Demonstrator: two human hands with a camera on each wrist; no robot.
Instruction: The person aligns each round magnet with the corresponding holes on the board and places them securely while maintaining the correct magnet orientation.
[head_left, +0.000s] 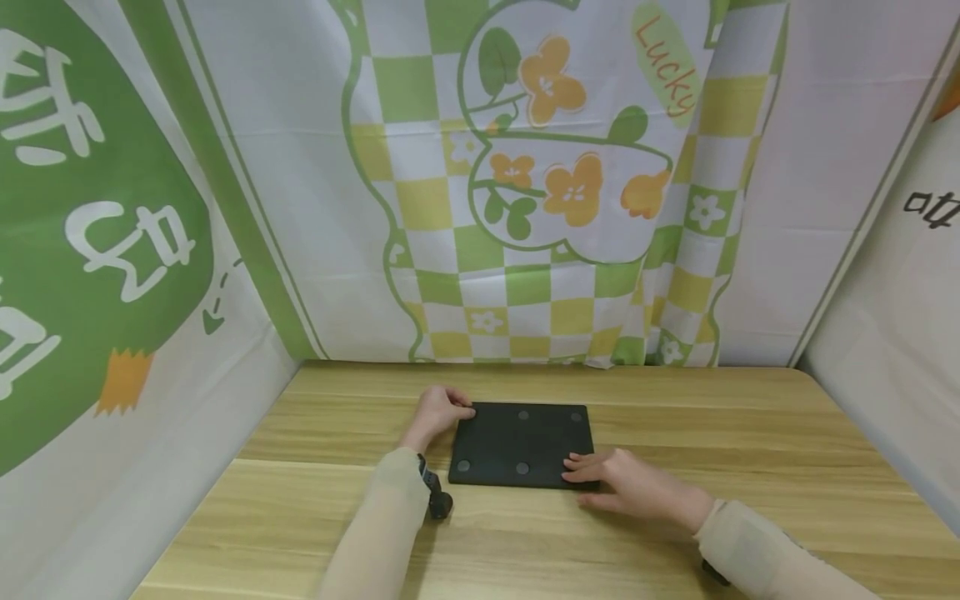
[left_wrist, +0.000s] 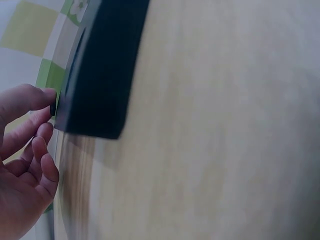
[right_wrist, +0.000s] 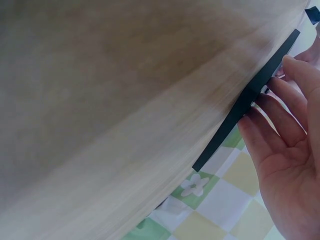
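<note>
A flat black rectangular board (head_left: 495, 442) lies on the wooden table, with several round dark grey pads (head_left: 523, 415) on its upper face. At its far left corner is my left hand (head_left: 438, 412), thumb and index finger pinching a small dark pad (left_wrist: 53, 108) there. My right hand (head_left: 630, 479) rests on the near right corner, its fingers extended over the surface and covering that corner. Seen from the right wrist, the board (right_wrist: 250, 95) appears as a thin dark slab edge-on beside the right fingertips (right_wrist: 248, 122).
The wooden tabletop (head_left: 750, 467) stretches around the board on all sides. A printed cloth (head_left: 517, 317) with green and yellow checks hangs at the table's far edge, and more cloth walls (head_left: 82, 250) stand at the sides. A black wrist camera (head_left: 438, 502) sits on the left wrist.
</note>
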